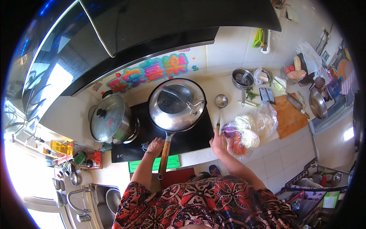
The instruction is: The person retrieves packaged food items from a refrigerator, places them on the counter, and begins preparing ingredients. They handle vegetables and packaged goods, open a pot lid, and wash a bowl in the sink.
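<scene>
My left hand [155,146] is at the front of the black cooktop [188,143], just left of the wooden handle [164,157] of a wok; whether its fingers touch a control there, I cannot tell. A domed metal lid [177,123] with a glass window covers the wok. My right hand [218,143] is at the wooden handle of a metal ladle [221,101] lying on the counter; its grip is partly hidden. Right beside this hand are plastic bags with carrots [237,146], cabbage and something purple.
A large lidded pot [110,118] stands on the cooktop's left. Farther right are a small saucepan [242,78], a cutting board [288,120] with a cleaver [297,105], and a metal bowl [318,103]. The range hood [171,37] overhangs the stove; a sink [113,200] is lower left.
</scene>
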Available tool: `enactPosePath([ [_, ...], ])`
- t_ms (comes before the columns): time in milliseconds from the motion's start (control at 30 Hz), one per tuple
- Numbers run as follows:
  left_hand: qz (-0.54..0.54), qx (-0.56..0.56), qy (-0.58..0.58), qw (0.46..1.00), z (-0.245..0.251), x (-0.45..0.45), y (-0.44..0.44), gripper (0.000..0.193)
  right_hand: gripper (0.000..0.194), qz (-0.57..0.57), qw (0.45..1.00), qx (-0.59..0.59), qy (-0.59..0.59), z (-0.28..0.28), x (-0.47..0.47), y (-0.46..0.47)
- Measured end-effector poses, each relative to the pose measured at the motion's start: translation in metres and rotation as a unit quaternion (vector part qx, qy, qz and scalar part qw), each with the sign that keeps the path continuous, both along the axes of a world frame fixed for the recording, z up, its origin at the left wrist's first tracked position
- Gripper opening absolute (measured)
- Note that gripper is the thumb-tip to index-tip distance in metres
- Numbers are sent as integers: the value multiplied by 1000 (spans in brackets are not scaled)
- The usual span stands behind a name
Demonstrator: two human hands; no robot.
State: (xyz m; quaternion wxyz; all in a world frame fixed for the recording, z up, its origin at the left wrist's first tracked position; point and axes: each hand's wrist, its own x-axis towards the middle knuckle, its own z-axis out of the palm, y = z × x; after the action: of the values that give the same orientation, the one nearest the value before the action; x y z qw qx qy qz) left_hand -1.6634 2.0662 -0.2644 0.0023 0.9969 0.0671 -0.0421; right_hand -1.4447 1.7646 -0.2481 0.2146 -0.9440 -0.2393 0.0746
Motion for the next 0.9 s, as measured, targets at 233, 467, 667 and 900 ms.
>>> enactPosePath([
  [233,340,-179,-48,922,10,2,-13,51,22,-142,771,304,541,26,46,5],
  [467,418,-201,68,883,8,16,-17,68,30,-200,697,428,540,40,37,-11],
  [667,251,-155,20,955,11,-2,-22,36,25,-126,778,436,434,74,5,-45],
  [900,300,-187,-15,935,21,-10,-10,39,31,-96,903,344,239,69,-17,-86],
])
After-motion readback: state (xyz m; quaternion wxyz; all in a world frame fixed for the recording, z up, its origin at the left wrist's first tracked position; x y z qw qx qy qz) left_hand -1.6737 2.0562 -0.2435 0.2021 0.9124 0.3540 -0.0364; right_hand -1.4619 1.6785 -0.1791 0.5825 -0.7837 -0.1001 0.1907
